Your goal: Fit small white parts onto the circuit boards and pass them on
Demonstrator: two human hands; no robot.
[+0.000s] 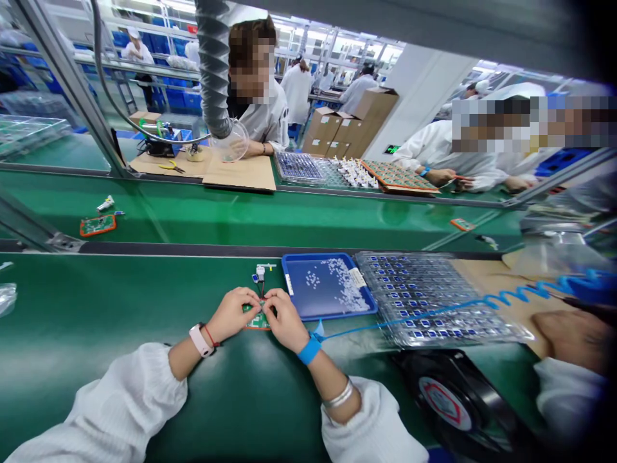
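Two hands, the left hand and right hand, pinch a circuit board, its red wires liable to snap if tugged.

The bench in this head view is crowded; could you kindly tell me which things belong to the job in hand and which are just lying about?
Job in hand: left hand, right hand, circuit board, white connector, blue tray.
Lying about: clear blister tray, fan, yellow pliers.

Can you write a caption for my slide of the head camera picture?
Left hand and right hand hold a small green circuit board beside a blue tray.
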